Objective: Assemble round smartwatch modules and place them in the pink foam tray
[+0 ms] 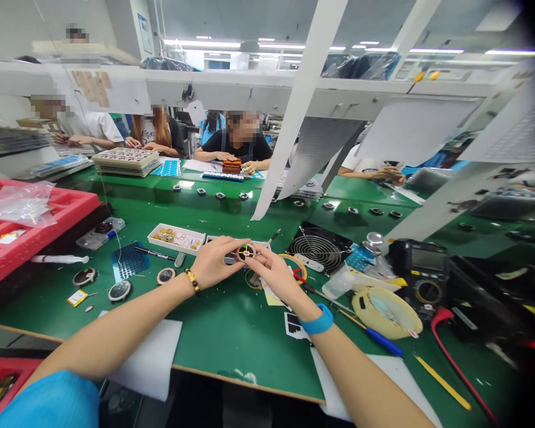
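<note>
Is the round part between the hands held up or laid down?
Held up: the left hand and right hand both grip the round part.

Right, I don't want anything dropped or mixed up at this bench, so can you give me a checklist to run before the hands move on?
1. Round watch-like part supported: ok, the left hand and right hand both hold it.
2. Its inner pieces seated: cannot tell, too small.
3. White tray of gold-coloured parts uncovered: ok, open-topped.
4. Flat battery stowed: not ok, loose on the green bench.
5. Multimeter off: cannot tell, no legible reading.
</note>
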A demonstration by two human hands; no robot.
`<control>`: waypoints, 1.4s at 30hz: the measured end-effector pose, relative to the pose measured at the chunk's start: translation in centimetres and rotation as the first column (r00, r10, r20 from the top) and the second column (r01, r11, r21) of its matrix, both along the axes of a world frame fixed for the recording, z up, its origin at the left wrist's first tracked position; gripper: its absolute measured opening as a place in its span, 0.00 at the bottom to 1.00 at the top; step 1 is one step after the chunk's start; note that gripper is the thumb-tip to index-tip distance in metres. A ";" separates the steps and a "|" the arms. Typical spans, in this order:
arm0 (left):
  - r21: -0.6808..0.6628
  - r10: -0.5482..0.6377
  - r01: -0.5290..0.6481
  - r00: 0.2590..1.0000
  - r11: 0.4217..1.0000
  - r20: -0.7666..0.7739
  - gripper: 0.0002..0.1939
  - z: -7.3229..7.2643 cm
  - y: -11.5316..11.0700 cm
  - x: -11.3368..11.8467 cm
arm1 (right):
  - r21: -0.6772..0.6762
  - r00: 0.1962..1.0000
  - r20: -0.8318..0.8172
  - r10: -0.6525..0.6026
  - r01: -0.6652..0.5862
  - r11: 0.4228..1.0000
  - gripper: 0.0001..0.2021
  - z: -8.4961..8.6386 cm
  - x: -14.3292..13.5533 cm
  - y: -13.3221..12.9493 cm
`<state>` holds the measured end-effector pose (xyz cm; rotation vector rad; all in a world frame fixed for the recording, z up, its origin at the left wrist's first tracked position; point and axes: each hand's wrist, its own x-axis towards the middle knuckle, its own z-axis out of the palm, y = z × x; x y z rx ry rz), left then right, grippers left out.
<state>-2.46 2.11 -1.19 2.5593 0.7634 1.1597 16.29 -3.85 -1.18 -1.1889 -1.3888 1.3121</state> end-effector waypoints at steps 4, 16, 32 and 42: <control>0.000 0.007 -0.007 1.000 1.000 -0.013 0.22 0.0 0.0 -0.1 | 0.016 0.999 0.035 -0.009 0.008 1.000 0.37 -0.2 0.1 0.0; 0.037 -0.013 0.013 1.000 0.999 0.002 0.22 -0.2 0.0 0.0 | 0.002 1.000 0.012 -0.005 0.005 1.000 0.39 -0.2 0.1 0.0; 0.044 0.012 -0.011 1.000 0.999 -0.017 0.21 0.1 -0.1 0.0 | 0.013 0.999 0.025 -0.023 0.023 1.000 0.35 0.2 -0.1 -0.2; 0.054 0.001 0.000 1.000 0.999 -0.017 0.21 -0.1 0.0 0.0 | 0.010 0.999 0.029 -0.038 0.038 0.999 0.35 0.4 -0.1 -0.1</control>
